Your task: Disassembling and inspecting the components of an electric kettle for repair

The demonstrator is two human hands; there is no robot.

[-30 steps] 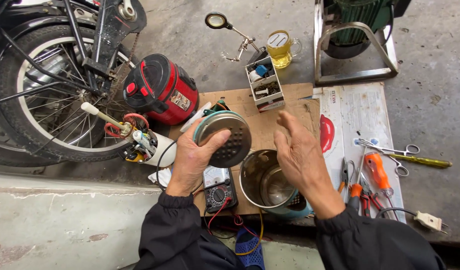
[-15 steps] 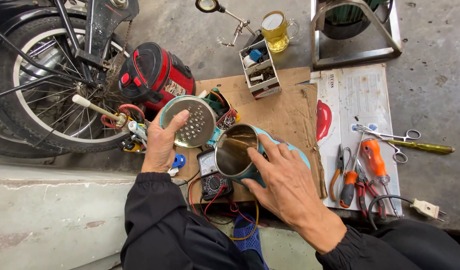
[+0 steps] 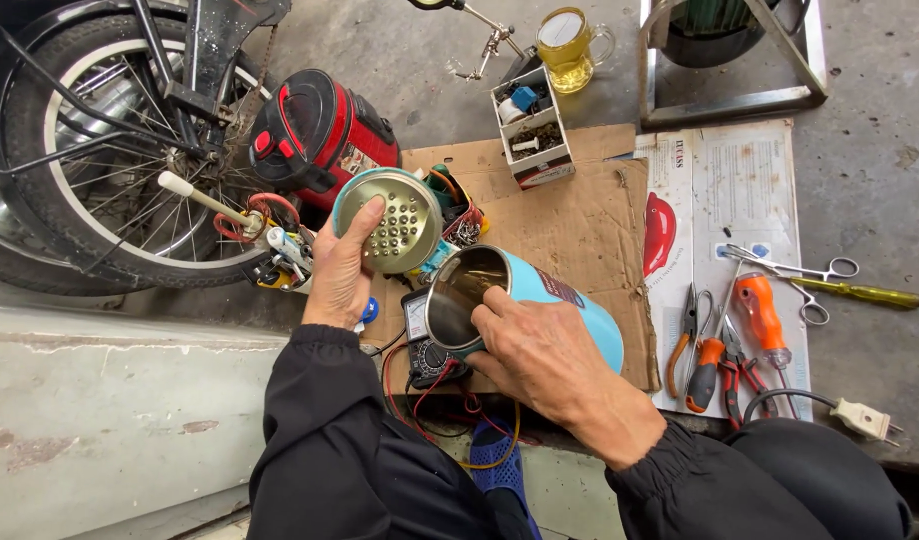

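Light-blue steel-lined kettle body (image 3: 539, 300): on its side over brown cardboard sheet (image 3: 579, 215), mouth toward 10 o'clock, clasped by right hand (image 3: 539, 355). Left hand (image 3: 339, 270) grips perforated round metal lid (image 3: 389, 220). Black multimeter (image 3: 424, 340) beneath; red cylindrical appliance (image 3: 319, 135) at 11.

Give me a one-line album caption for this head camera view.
Left hand holds a round perforated metal plate while the right hand tips a blue steel-lined kettle body over cardboard.

Your right hand (image 3: 544, 350) covers the near side of the blue kettle body (image 3: 539, 300) — its base stays out of sight. The multimeter (image 3: 424, 345) lies half hidden beneath it. The bicycle wheel (image 3: 89, 150) is cut off at the left edge.
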